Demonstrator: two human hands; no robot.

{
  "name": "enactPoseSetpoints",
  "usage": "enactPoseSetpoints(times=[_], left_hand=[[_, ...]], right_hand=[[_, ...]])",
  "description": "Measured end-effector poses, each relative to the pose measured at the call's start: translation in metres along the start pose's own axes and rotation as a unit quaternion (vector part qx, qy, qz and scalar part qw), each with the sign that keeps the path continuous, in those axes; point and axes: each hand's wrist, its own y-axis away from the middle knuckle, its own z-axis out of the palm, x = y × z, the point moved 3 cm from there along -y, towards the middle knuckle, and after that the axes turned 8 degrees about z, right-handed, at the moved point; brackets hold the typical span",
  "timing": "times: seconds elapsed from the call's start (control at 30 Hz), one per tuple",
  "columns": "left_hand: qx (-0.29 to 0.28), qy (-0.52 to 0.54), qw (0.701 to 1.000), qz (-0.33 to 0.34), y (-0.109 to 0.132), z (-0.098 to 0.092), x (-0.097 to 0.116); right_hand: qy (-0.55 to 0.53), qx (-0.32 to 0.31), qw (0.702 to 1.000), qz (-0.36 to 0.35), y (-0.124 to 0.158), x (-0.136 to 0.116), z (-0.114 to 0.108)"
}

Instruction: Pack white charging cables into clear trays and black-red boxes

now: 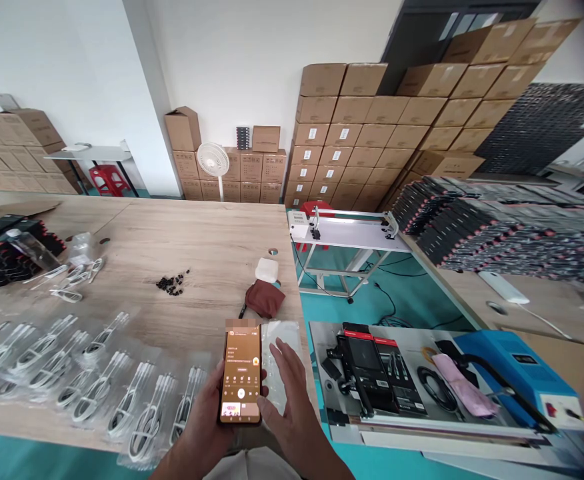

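My left hand (207,417) is wrapped round a smartphone (241,373) with a lit orange screen, held upright over the near edge of the wooden table (207,240). My right hand (287,393) hovers beside the phone's right edge, fingers spread and holding nothing. Under the right hand lies a clear plastic bag (281,333). Rows of bagged white cables (87,377) lie on the table to the left of my hands.
A maroon pouch (265,298) and a white case (267,269) lie beyond the phone, small black parts (172,283) further left. Black boxes (2,250) stack at far left. A blue sealing machine (512,373) stands right. Cardboard cartons (372,133) and a fan (213,160) line the wall.
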Motion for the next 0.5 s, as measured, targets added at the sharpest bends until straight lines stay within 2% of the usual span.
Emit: enactPoseSetpoints(times=[0.23, 0.5], left_hand=[[-0.002, -0.003, 1.000, -0.002, 0.000, 0.000, 0.000], [0.024, -0.014, 1.000, 0.000, 0.006, 0.011, 0.005]], right_hand=[[-0.008, -0.003, 1.000, 0.001, -0.001, 0.000, 0.002], [-0.024, -0.016, 1.000, 0.010, 0.000, 0.004, 0.004]])
